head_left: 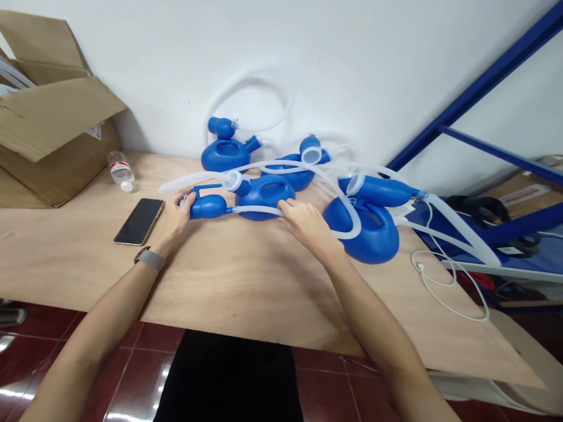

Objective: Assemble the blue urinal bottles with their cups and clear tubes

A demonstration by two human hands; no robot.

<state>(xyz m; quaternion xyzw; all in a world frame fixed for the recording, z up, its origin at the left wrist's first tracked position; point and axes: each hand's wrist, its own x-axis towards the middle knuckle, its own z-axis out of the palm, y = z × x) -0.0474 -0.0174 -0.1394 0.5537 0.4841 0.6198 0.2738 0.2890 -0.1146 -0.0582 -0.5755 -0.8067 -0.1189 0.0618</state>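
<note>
Stretching nearly level over the worktop (237,287), toward its back edge, a blue fitting (209,207) and its translucent tube (257,209) are held: the fitting is gripped by fingers of the left hand (176,214), the tube by those of the right hand (304,221), presumably so their joint is kept steady.

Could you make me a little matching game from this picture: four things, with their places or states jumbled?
1. Left hand
2. Black rectangular phone
3. Right hand
4. Clear plastic bottle

A. Beside the open brown cardboard box
B. Holding a whitish, flexible plastic tube
C. Gripping a rounded blue plastic piece
D. Flat on the pale wooden table

Pairs: 1-C, 2-D, 3-B, 4-A.
</note>
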